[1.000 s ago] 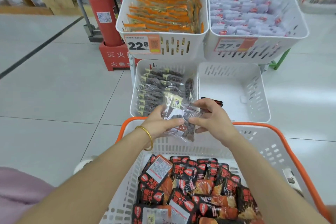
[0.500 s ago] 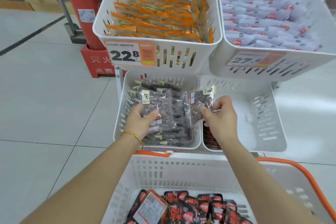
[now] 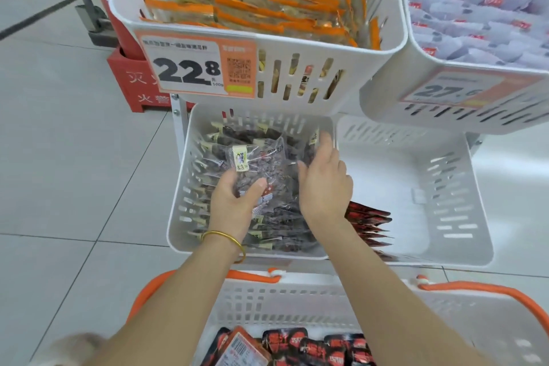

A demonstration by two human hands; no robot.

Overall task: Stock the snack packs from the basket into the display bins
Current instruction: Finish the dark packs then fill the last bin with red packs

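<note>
Both my hands are inside the lower left white display bin (image 3: pixel 177 217), which holds several clear packs of dark snacks. My left hand (image 3: pixel 234 202) grips one clear pack with a yellow label (image 3: pixel 258 165) and holds it above the pile. My right hand (image 3: pixel 323 187) is beside it with fingers stretched out, pressing on packs by the bin's right wall; nothing is gripped in it. Below, the white basket with orange handles (image 3: pixel 297 300) holds several red-and-black snack packs (image 3: pixel 312 348).
The lower right bin (image 3: pixel 463 246) is mostly bare, with red packs (image 3: pixel 368 220) at its near left. Overhanging above are a bin of orange packs (image 3: pixel 395 38) tagged 22.8 and a bin of white packs (image 3: pixel 416 47). A red fire extinguisher stand (image 3: pixel 130 86) is on the left.
The view has moved closer to the bins. Both hands carried the clear packs from over the basket into the lower left bin; my right hand has let go of its pack there.
</note>
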